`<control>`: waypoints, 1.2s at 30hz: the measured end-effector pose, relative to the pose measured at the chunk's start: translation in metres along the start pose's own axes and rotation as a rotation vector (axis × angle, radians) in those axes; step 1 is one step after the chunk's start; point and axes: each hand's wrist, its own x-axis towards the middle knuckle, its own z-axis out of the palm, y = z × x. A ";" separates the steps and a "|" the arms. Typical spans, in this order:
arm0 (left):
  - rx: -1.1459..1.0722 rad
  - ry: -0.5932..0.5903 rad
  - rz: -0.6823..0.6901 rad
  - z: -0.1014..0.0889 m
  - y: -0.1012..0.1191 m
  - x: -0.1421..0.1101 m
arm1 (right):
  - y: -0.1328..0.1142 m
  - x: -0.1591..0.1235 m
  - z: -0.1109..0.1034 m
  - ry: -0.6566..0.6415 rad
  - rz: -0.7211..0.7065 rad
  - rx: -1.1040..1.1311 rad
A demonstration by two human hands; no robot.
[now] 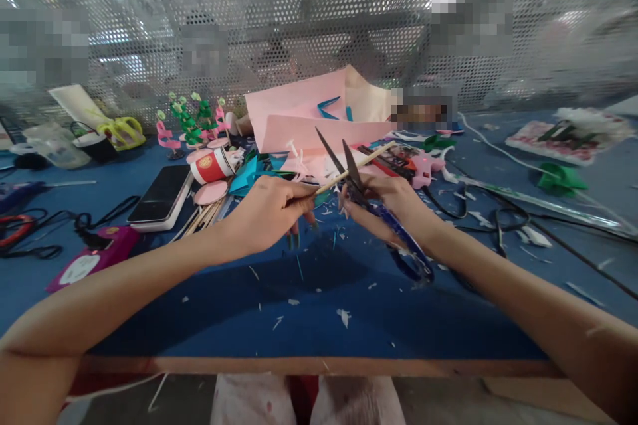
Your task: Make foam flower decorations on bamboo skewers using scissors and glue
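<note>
My left hand (272, 211) is closed in a pinch on a thin wooden stick (356, 168) that slants up to the right. My right hand (387, 204) is wrapped round blue-handled scissors (399, 239). Their dark blades (339, 158) stand open, pointing up and away, and the stick passes between them. Both hands hover just above the blue table top (309, 305), which is strewn with small paper scraps.
Pink paper sheets (309, 116) lie behind the hands. To the left are a red paper cup (212, 166), a phone (162, 196), green and pink paper flowers (192, 121), yellow scissors (122, 131) and cables. Black cables (503, 219) and green paper pieces (561, 179) lie right. Perforated screen behind.
</note>
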 end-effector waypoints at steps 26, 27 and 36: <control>0.579 0.371 0.161 0.010 -0.004 -0.008 | -0.017 -0.006 -0.001 -0.021 0.033 -0.067; 0.643 0.396 0.192 0.012 -0.006 -0.009 | -0.019 -0.006 0.000 -0.012 0.039 -0.070; 0.721 0.323 0.239 0.007 -0.004 -0.009 | -0.019 -0.009 0.000 0.010 0.057 -0.040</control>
